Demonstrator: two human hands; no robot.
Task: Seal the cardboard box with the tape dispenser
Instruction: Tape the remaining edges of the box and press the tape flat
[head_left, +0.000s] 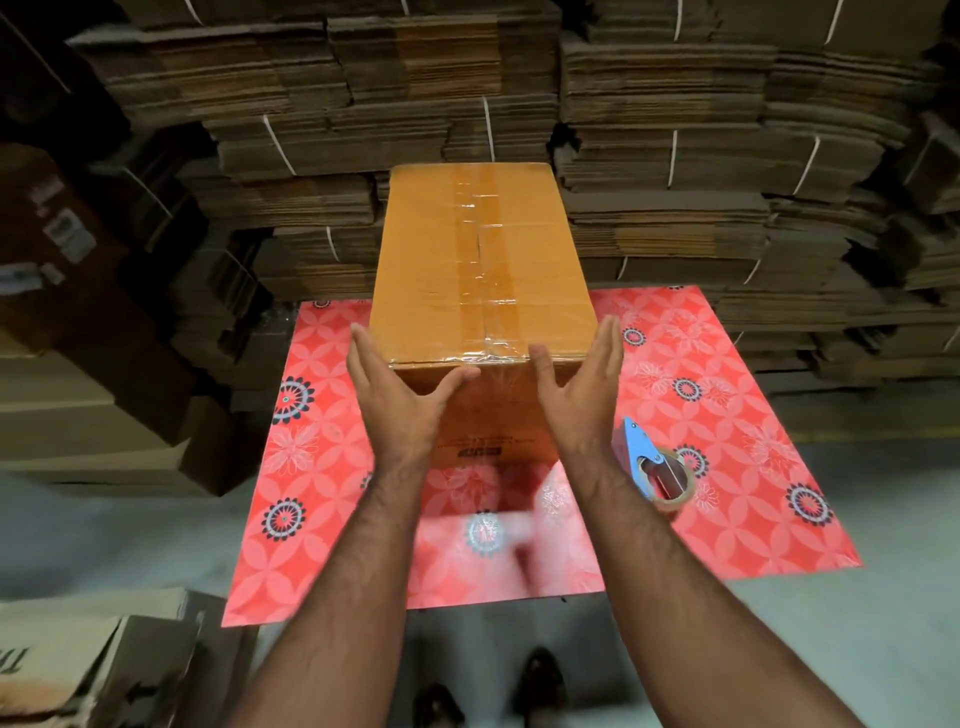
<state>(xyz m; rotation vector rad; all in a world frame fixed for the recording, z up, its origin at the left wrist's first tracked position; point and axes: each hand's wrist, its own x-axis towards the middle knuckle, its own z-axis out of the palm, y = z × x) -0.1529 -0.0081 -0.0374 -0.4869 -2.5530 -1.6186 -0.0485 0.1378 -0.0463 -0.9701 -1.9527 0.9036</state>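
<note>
Cardboard box (480, 270), top seam taped, stands mid-mat (727, 395); left hand (400, 395) and right hand (576, 384), fingers spread, grasp nothing; tape dispenser (657, 470) lies near the mat's right edge; lifting or turning likely next.

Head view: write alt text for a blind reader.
Two open hands, left hand and right hand, reach toward a tape-sealed brown cardboard box on a red floral mat. A blue tape dispenser lies to its right.

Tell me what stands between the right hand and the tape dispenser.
Nothing visible does. The right hand is open at the near end of the cardboard box, and the tape dispenser lies on the red mat beside the right forearm, which overlaps its near edge.
</note>
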